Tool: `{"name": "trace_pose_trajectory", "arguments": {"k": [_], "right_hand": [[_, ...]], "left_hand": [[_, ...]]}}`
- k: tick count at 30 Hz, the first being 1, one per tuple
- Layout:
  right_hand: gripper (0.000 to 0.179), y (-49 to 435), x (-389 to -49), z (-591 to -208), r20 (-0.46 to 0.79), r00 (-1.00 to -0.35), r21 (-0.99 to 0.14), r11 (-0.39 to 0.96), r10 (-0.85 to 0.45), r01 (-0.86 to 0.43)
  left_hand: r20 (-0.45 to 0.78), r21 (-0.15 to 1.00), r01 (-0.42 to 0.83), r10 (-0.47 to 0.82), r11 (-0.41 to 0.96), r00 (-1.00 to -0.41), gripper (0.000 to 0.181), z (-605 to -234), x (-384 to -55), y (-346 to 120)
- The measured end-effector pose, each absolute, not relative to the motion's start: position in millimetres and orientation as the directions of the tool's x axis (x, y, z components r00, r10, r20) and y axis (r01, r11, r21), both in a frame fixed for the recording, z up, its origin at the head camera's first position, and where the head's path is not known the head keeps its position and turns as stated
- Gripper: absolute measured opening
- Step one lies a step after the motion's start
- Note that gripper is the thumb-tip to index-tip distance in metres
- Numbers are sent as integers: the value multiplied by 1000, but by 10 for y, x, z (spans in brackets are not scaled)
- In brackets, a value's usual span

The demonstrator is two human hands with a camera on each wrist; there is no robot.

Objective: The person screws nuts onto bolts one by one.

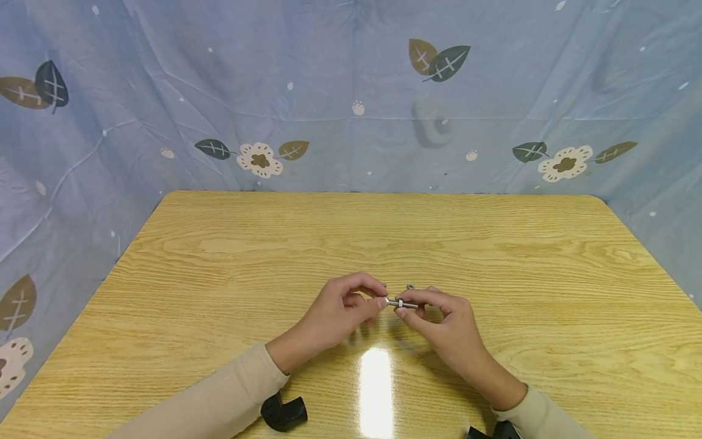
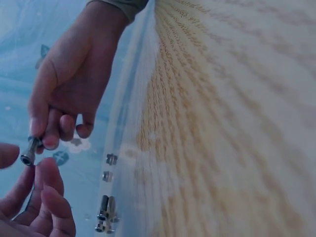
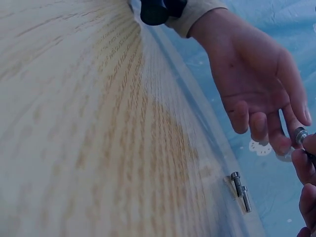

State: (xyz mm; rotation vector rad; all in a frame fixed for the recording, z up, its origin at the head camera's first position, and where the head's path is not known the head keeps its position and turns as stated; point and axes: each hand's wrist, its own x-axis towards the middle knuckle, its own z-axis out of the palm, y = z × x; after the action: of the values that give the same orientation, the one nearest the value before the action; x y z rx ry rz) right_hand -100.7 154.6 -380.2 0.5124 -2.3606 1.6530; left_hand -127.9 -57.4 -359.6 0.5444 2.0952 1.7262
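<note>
Over the middle of the table, both hands meet at a small silver bolt (image 1: 411,305). My left hand (image 1: 342,308) pinches the bolt's left end between thumb and index finger. From the right, my right hand (image 1: 452,326) pinches a nut (image 1: 401,302) on the bolt's shank with thumb and index fingertips. In the left wrist view, a socket in the bolt's head (image 2: 27,158) faces the left fingers. The right wrist view shows a ringed metal end (image 3: 299,133) between the fingers. Fingertips partly cover the bolt.
Just beyond the hands lie loose nuts (image 2: 107,176) and several bolts (image 2: 103,207) on the wooden table (image 1: 219,256). Black wrist devices (image 1: 284,414) sit beneath both sleeves. A blue patterned cloth (image 1: 351,73) hangs behind the table.
</note>
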Motion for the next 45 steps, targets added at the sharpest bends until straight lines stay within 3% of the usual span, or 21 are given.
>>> {"name": "trace_pose_trajectory", "arguments": {"k": [12, 18, 26, 45], "right_hand": [[15, 1548, -1012, -3797, 371, -914, -860, 312, -163, -404], [15, 1550, -1012, -3798, 366, -916, -862, 311, -167, -401], [15, 1546, -1014, -3799, 372, -914, -859, 312, -162, -405], [15, 1543, -1010, -3801, 371, -915, -863, 305, -159, -403]], "left_hand": [[1, 985, 87, 500, 149, -866, 15, -3602, -1283, -567], [17, 985, 102, 506, 140, -862, 18, -3597, -1273, -578], [-54, 981, 50, 516, 186, -855, 18, -3575, -1275, -554], [19, 981, 116, 522, 154, -853, 18, -3595, -1267, -574]]}}
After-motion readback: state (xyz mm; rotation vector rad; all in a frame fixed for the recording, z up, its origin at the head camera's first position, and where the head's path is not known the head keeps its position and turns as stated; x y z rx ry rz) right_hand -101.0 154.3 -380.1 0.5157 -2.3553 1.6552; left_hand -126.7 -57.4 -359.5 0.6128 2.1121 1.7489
